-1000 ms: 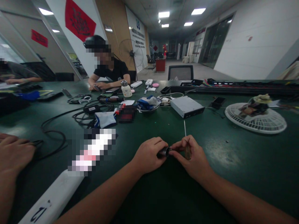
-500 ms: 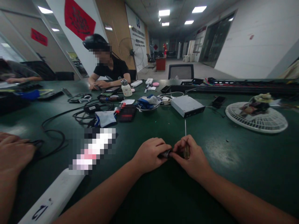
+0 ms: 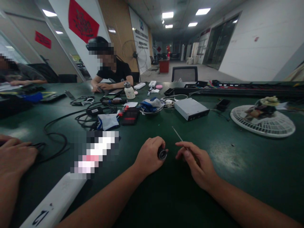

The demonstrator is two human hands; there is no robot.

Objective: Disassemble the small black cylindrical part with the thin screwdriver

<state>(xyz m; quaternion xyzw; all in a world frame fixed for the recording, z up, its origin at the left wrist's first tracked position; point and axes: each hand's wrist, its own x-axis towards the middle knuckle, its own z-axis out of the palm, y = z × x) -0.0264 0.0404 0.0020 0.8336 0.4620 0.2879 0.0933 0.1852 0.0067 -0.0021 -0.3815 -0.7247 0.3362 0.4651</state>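
My left hand (image 3: pixel 149 155) is closed around a small dark cylindrical piece (image 3: pixel 162 154), its round end with a pale rim facing right. Just to the right, my right hand (image 3: pixel 198 161) holds a screwdriver (image 3: pixel 177 133). The thin metal shaft points away and to the left, past my fingers, and its handle is mostly hidden in my palm. A gap of green tabletop (image 3: pixel 172 177) lies between the two hands; the screwdriver tip touches nothing.
Beyond my hands stand a silver disc drive (image 3: pixel 191 108), a bowl with blue and white cloth (image 3: pixel 151 104), and a white fan grille (image 3: pixel 262 122). A white bar (image 3: pixel 49 199) lies left of my arm. Another person's hand (image 3: pixel 17 155) rests at the left edge; a co-worker (image 3: pixel 114 68) sits opposite.
My hands have drawn apart. The right hand has moved off the dark piece, and the screwdriver shaft has swung from upright to leaning left. The dark piece's round end now shows.
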